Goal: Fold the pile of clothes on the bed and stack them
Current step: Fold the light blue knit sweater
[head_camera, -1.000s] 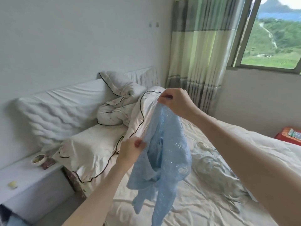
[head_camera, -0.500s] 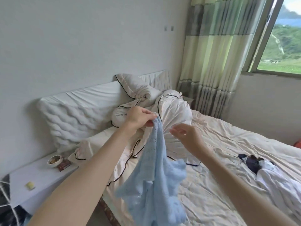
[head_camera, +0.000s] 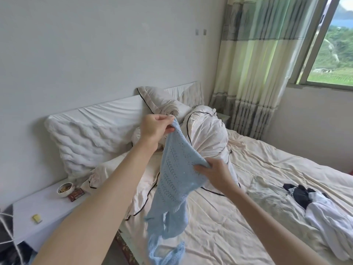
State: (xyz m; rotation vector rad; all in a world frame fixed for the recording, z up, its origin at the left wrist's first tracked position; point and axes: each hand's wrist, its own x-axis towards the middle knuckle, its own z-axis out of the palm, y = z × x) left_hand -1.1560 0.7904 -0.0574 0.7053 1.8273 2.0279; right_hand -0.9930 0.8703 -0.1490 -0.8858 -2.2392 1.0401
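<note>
A light blue knitted garment hangs in the air over the near edge of the bed. My left hand pinches its top corner, raised in front of the pillows. My right hand grips its edge lower down and to the right, so the knit stretches slanted between the two. Its sleeves dangle below. On the bed's right side lie a pale crumpled garment, a dark garment and a white garment, all unfolded.
A bundled white duvet with black piping and pillows fill the head of the bed. Left of the bed stands a white bedside table with a small bowl, a dark box and a yellow item. Curtains and a window are at the back right.
My left hand went from below to the garment's top corner and has lifted it, while my right hand dropped from the top and now grips the lower edge. The view swung left.
</note>
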